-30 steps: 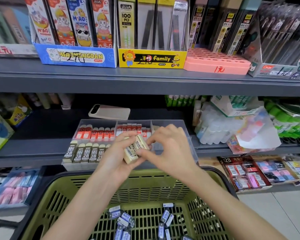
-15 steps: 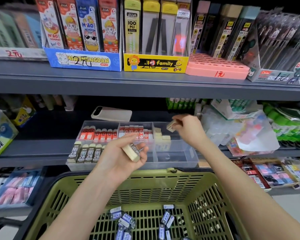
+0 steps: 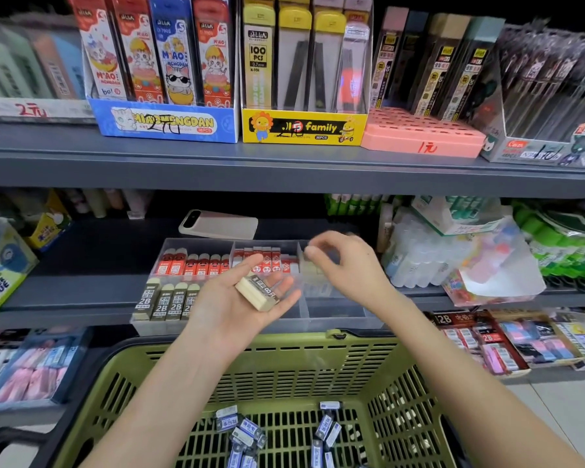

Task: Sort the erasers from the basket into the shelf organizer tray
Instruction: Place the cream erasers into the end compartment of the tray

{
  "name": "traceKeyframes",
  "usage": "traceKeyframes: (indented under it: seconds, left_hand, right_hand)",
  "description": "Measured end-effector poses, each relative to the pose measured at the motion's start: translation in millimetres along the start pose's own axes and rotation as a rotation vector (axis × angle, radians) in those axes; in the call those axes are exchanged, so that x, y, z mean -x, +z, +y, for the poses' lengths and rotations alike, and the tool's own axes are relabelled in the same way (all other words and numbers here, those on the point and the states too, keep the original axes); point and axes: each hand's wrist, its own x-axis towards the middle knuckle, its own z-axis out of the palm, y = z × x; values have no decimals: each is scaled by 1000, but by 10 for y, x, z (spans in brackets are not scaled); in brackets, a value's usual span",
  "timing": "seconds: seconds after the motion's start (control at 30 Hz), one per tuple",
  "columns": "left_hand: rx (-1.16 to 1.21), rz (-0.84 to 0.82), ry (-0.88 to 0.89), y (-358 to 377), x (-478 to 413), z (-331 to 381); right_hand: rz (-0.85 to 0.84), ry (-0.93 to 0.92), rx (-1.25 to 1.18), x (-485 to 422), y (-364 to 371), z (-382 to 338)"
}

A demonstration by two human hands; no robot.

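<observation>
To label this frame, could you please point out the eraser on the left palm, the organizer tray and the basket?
eraser (image 3: 254, 296): head view, cream side face
organizer tray (image 3: 345, 321): head view, clear front wall
basket (image 3: 284, 342): head view, green far rim

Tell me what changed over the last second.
The right hand carried one eraser from the left hand to the tray's right compartment, let go, and is drawing back, apparently empty. The left hand uncurled its fingers; its remaining eraser now lies on the open palm. The basket and its erasers stayed put.
</observation>
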Motion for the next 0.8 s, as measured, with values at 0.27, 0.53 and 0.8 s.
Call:
traceKeyframes:
  seconds: [0.27,0.53,0.8]
  left_hand:
    - [-102,-86,-4,20,0,-53]
    - [-208,-172,71,-173,28,60]
    - [-383,-115,182,-165,10,54]
  right_hand:
    - [47,-276,64,480,146,-573]
    - [219,177,-443,341,-83,-171]
    - [-51,145,362,-296,-9,451]
